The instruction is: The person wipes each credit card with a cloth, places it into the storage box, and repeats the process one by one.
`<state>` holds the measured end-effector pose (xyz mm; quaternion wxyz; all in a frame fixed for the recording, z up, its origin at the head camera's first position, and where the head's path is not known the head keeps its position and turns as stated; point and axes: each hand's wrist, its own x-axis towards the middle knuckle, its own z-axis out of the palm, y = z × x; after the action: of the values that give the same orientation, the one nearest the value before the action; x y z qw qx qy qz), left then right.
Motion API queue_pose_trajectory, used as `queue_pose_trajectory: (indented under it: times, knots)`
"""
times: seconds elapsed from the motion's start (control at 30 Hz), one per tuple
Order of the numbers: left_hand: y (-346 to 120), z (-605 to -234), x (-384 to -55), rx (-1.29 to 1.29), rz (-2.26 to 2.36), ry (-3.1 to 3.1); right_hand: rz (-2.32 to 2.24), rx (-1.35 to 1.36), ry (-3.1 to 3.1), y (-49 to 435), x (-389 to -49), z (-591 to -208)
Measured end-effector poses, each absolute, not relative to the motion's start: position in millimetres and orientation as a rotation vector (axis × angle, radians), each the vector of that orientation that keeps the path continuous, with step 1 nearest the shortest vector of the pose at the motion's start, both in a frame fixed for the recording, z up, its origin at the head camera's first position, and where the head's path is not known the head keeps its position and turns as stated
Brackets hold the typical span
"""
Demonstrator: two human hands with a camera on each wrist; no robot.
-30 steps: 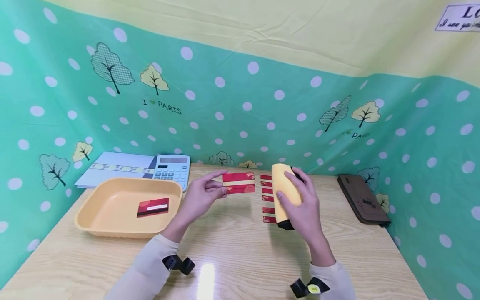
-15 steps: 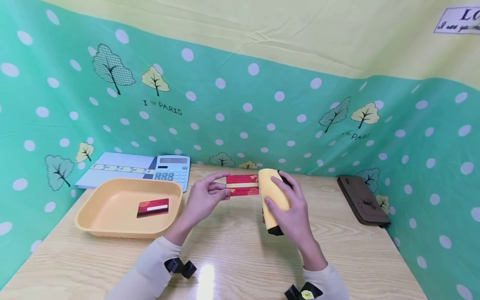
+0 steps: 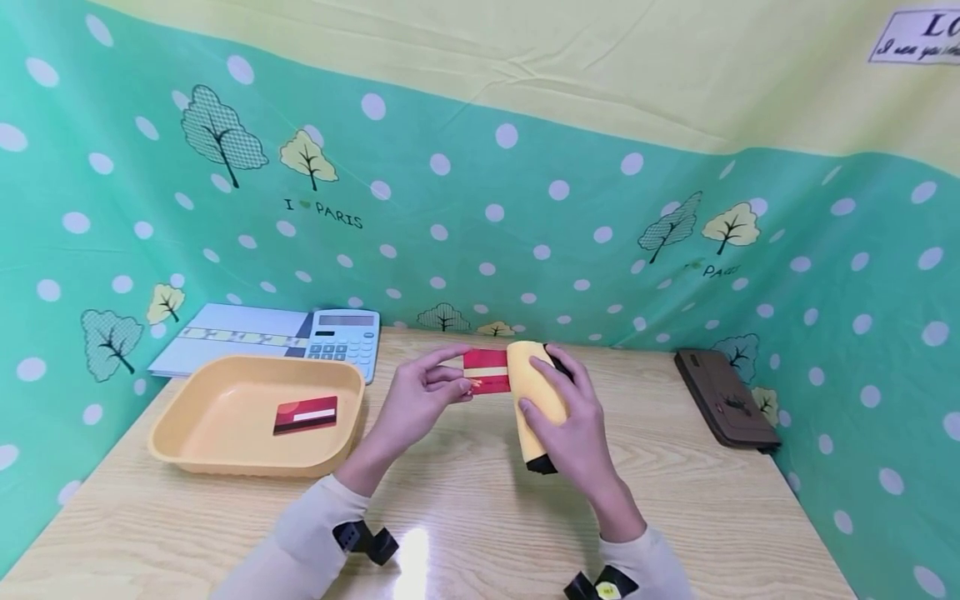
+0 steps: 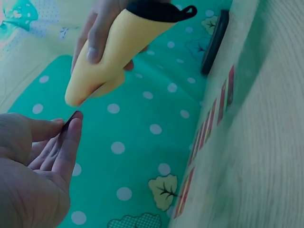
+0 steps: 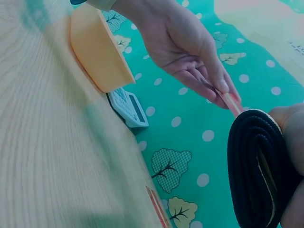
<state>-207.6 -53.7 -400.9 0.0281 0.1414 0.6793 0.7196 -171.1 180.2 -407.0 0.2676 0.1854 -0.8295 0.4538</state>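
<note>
A red card (image 3: 487, 372) with a pale stripe is pinched between the thumb and fingers of my left hand (image 3: 420, 402), above the table. My right hand (image 3: 573, 425) grips a folded yellow cloth (image 3: 536, 392) with black edging; a small black loop shows on it in the left wrist view. The cloth covers the card's right end in the head view, and I cannot tell whether they touch. More red cards (image 4: 209, 124) lie in a row on the table, hidden behind the cloth in the head view. Another red card (image 3: 305, 416) lies in the yellow tray.
The yellow tray (image 3: 225, 458) stands at the left of the wooden table (image 3: 465, 517). Behind it are a light blue calculator (image 3: 343, 337) and a folder (image 3: 225, 321). A brown wallet (image 3: 726, 400) lies at the right. A polka-dot curtain (image 3: 480, 192) closes off the back.
My right hand has brought the cloth leftward over the card's right end, covering the row of cards from the head camera. My left hand has shifted slightly right, still pinching the card.
</note>
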Motion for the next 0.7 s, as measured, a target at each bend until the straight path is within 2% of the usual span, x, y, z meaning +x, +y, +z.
queue_pose_trajectory:
  times: [0.7]
  knots:
    - [-42,-403,-201,0.405,2.28,2.042,1.174,0.606,-2.271,164,-163,-409]
